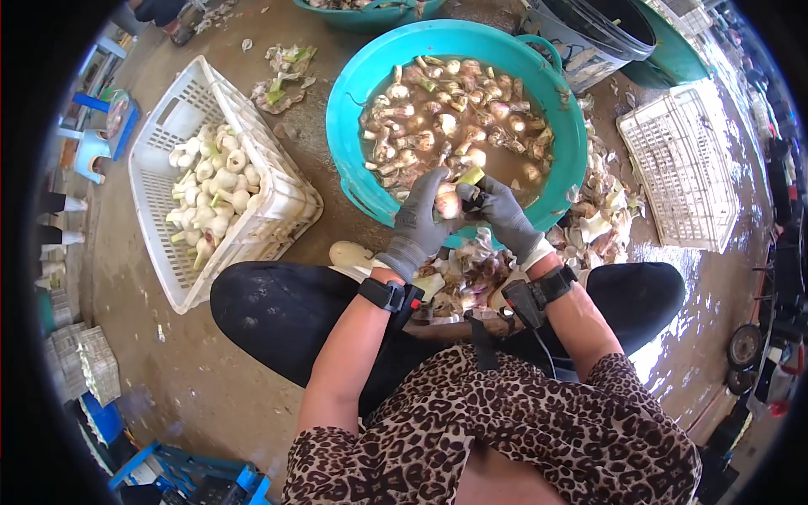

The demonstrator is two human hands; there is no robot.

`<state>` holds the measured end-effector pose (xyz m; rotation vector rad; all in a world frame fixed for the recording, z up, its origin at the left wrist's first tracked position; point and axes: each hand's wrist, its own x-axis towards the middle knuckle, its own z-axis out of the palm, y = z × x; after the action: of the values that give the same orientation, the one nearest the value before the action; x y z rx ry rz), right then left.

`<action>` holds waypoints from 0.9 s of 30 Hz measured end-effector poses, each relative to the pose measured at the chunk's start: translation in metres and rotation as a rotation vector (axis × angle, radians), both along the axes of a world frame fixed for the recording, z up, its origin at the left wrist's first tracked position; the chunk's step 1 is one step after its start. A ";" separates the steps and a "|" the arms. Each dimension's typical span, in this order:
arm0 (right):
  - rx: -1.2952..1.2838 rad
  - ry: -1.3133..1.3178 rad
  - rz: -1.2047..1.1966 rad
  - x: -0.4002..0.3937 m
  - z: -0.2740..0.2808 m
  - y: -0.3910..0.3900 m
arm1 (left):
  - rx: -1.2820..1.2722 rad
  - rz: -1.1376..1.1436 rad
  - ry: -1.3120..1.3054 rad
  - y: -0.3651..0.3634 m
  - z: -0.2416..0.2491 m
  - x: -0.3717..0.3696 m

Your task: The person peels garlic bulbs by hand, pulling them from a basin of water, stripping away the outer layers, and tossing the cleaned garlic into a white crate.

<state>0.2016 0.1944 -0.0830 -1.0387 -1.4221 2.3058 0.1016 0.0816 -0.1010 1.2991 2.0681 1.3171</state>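
Observation:
Both hands wear grey gloves and meet at the near edge of a teal tub (pixel 343 109) of brown water with unpeeled garlic bulbs (pixel 446 126) in it. My left hand (pixel 419 220) is closed round a garlic bulb (pixel 447 202) with a short green stem. The fingers of my right hand (pixel 503 215) are bent against the bulb's right side, by the stem; what they grip is partly hidden. To the left, cleaned white garlic bulbs (pixel 220 178) lie in a white plastic crate (pixel 290 189). Peeled skins (pixel 480 273) are heaped below my hands, between the knees.
More skins (pixel 602 210) lie right of the tub. An upturned white crate (pixel 682 168) and a grey bucket (pixel 581 50) stand further right. A second teal tub (pixel 370 15) is at the top. Blue stools (pixel 93 151) stand far left. A person's foot shows at upper left.

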 end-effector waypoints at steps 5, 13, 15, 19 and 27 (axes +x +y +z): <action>0.093 -0.157 0.073 -0.001 0.004 -0.006 | 0.016 -0.023 0.065 -0.005 0.018 0.002; -0.072 0.059 0.080 0.010 0.012 -0.002 | 0.259 -0.140 -0.785 -0.008 -0.005 -0.011; 0.008 0.046 0.115 0.011 0.007 0.002 | 0.268 -0.151 -0.895 -0.007 -0.007 -0.015; 0.138 -0.094 0.092 0.007 0.012 -0.004 | 0.303 -0.162 -1.410 -0.010 -0.001 -0.018; -0.171 0.247 -0.076 0.005 0.001 -0.013 | 0.181 -0.021 -1.204 -0.014 -0.002 -0.015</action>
<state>0.2069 0.1815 -0.0817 -0.8002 -1.0896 2.4335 0.0862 0.0671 -0.1034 0.3257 1.0839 1.6802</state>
